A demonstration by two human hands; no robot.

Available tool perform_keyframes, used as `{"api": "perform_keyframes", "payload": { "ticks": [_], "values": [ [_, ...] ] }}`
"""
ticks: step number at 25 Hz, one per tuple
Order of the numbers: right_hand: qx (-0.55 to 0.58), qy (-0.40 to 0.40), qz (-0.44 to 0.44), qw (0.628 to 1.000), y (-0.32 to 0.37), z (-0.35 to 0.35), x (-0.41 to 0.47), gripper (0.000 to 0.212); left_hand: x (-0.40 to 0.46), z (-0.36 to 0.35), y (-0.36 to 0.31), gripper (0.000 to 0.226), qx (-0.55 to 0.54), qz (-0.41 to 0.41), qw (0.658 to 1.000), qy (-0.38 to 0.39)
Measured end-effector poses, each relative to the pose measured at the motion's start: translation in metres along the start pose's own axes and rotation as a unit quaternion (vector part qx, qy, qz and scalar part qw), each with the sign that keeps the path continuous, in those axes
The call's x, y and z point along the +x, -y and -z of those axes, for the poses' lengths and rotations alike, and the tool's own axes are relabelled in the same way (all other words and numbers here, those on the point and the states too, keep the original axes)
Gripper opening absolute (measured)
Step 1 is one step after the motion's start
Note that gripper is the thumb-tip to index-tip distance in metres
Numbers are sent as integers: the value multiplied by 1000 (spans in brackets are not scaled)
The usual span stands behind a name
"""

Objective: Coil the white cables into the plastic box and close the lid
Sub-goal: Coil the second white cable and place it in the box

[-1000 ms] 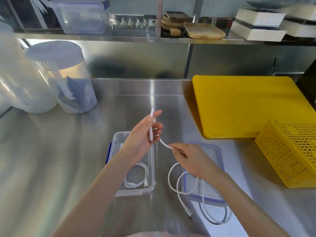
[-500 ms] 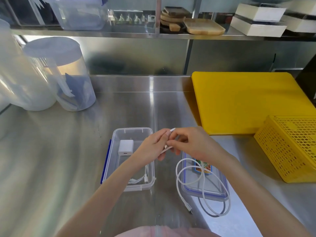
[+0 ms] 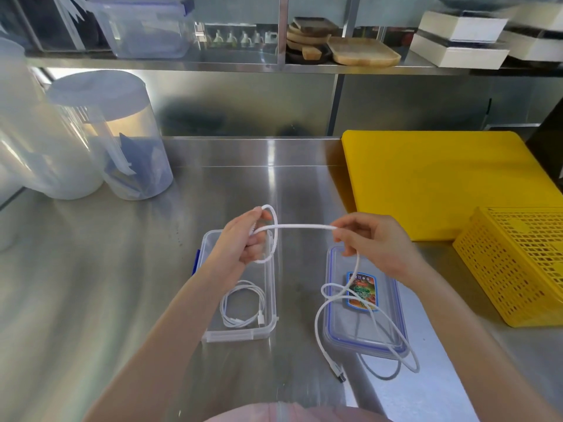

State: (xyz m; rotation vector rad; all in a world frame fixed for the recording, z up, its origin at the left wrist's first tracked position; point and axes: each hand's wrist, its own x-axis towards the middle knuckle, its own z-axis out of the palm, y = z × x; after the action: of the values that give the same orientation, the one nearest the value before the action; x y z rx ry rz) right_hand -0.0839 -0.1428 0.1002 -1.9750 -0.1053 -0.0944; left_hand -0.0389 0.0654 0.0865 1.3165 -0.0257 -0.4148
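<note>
Left hand [image 3: 243, 239] covers far end of plastic box [image 3: 240, 332], so anything lying there is hidden, and its curled fingers hide how many turns of the white cable [image 3: 304, 227] are gathered in the palm; the cable's near end is concealed there too. Label [image 3: 362, 292] on lid [image 3: 365, 339], lower right of centre, too small to read, partly crossed by cable. Small bottles [image 3: 240, 38] on shelf, top centre, blurred; tall clear container [image 3: 18, 123] at left edge and yellow basket [image 3: 518, 266] at right edge both cut off.
</note>
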Motion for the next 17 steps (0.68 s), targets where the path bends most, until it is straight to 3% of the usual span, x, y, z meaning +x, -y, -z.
{"api": "perform_keyframes", "payload": {
  "ticks": [3,6,9,12,17],
  "values": [
    [6,-106,21,994,0,-6,5,19,-6,-6,9,38,43,21,995,89],
    [-43,-146,24,988,0,-13,10,12,-13,-10,9,35,35,6,986,161],
    [-85,-125,19,988,-3,-23,6,15,-14,-11,3,30,-44,1,986,159],
    [-23,-74,-13,997,-8,-32,2,17,-13,-10,0,29,-117,4,982,147],
    [38,-59,-82,994,-18,-40,-4,26,-11,-5,-4,25,-226,13,964,142]
  ]
}}
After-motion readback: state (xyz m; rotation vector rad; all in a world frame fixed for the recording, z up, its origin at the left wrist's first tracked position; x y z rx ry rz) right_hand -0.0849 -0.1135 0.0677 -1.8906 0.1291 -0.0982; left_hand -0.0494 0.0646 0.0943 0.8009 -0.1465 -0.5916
